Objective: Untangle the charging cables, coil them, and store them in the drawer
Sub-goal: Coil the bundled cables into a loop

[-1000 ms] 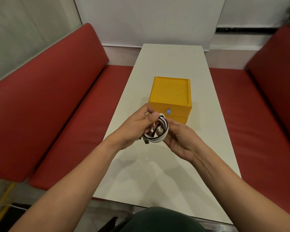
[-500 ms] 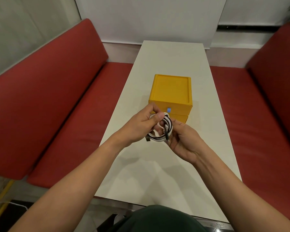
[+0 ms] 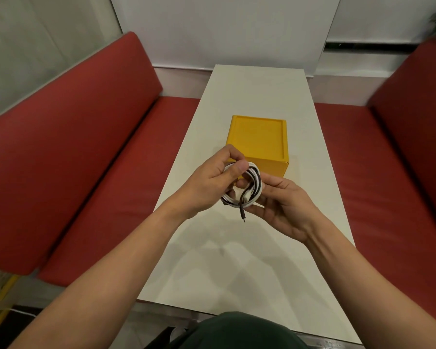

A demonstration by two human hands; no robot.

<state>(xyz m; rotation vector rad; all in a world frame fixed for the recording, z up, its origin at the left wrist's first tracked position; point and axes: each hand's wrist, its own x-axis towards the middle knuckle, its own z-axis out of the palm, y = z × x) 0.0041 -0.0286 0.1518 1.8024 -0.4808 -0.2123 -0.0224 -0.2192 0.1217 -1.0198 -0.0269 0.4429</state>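
Note:
A coil of white and black charging cables (image 3: 252, 190) hangs between my hands, just above the white table (image 3: 237, 260). My left hand (image 3: 209, 182) pinches the top left of the coil with thumb and fingers. My right hand (image 3: 285, 207) holds the coil's right side from below, fingers curled round it. A black plug end (image 3: 242, 215) dangles under the coil. Behind the coil stands the yellow drawer box (image 3: 259, 139); my hands and the cables hide most of its front.
Red padded benches run along both sides of the table, the left bench (image 3: 86, 152) and the right bench (image 3: 388, 159). A white wall closes the far end. My dark-clothed lap (image 3: 237, 331) is at the table's near edge.
The coil has turned in my hands and a black plug end now hangs free below it. Both hands keep their hold in front of the drawer box.

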